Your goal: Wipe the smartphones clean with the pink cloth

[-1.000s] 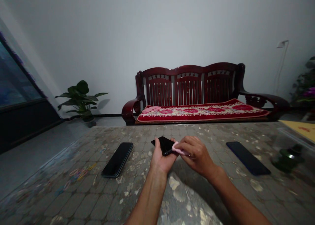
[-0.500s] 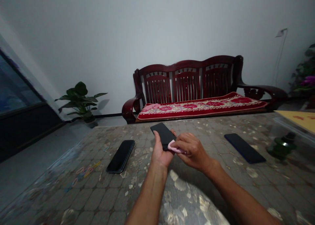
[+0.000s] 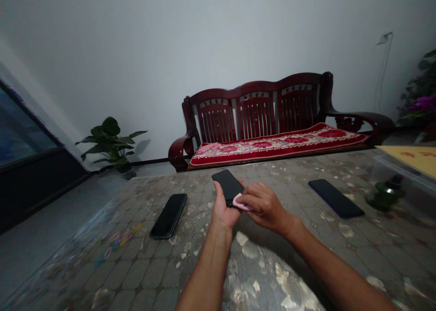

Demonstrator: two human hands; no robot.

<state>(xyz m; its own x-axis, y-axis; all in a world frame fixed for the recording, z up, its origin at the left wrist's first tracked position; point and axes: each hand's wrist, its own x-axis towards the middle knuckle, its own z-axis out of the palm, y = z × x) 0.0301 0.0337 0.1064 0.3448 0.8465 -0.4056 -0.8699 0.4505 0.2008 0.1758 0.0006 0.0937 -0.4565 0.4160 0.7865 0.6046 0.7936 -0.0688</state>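
A black smartphone [image 3: 227,184] lies in my left hand [image 3: 225,211], with the thumb along its left edge and fingertips showing at its right edge. My right hand [image 3: 264,205] is closed on a small pink cloth [image 3: 240,202], pressed against the phone's lower right corner. Part of the cloth is hidden under the fingers. A second dark phone [image 3: 169,216] rests on the table to the left of my hands. Off to the right lies another phone [image 3: 335,198], dark with a bluish edge.
The table [image 3: 143,274] has a patterned cover. Coloured rubber bands [image 3: 122,239] lie at the left. At the right stand a green bottle [image 3: 386,194] and a clear plastic box [image 3: 415,165] with a yellow sheet [image 3: 413,157] on top. A wooden bench [image 3: 259,86] and potted plant [image 3: 111,140] stand beyond.
The view has turned slightly, so the things at the right appear a little higher and further left. My hands keep nearly the same hold on the phone and cloth.
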